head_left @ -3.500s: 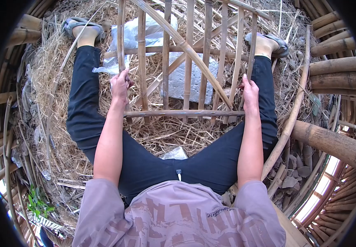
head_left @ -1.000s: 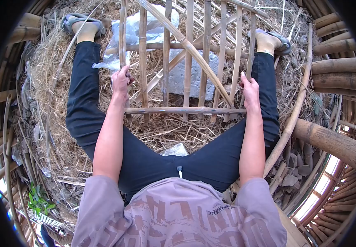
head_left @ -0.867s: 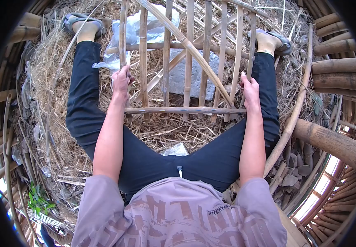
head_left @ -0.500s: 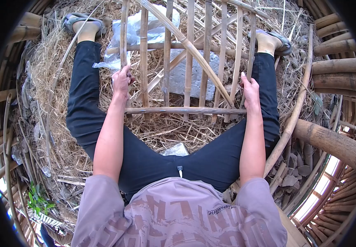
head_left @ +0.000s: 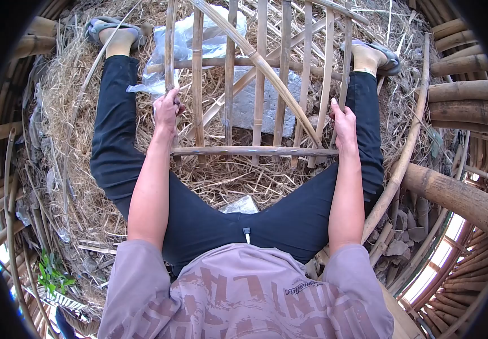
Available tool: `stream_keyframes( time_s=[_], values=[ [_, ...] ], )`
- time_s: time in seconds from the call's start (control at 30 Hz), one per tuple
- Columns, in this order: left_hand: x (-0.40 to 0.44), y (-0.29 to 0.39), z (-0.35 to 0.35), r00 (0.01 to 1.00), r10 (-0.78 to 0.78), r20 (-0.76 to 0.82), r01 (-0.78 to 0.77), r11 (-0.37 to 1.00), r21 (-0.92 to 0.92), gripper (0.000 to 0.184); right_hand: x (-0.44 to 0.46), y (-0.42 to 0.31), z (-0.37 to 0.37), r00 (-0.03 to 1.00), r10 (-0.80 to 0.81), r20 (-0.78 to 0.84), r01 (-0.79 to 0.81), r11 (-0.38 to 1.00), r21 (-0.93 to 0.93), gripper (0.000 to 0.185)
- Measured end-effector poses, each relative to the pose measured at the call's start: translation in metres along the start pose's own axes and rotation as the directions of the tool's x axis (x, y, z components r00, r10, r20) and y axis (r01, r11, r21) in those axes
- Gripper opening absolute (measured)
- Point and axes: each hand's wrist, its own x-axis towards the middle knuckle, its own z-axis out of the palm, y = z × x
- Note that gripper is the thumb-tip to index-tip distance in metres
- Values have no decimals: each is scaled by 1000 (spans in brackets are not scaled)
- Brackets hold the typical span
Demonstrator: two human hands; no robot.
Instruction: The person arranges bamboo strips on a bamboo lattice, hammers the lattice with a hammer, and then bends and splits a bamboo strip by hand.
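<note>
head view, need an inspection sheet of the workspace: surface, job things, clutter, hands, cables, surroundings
Surface: ground strewn with straw.
Job's things: slatted bamboo frame with crossbars and diagonal pieces, between the person's legs.
Clutter: pale plastic and grey slab, both partly behind the slats; stones at the right.
Hands: left hand closed on the frame's left slat; right hand closed on its right slat.
Cables: small grey and white piece at the waist; cannot tell whether it is a cable.
Surroundings: bamboo poles at both sides; green plant at lower left.
</note>
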Motion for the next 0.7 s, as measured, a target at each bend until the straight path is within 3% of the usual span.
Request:
stream_keyframes(
  time_s=[0.7],
  values=[
    [3,-3,-2,1000,8,11,-9,1000,13,32,-5,-6,0,1000,-1,18,1,1000,-10,36]
  ],
)
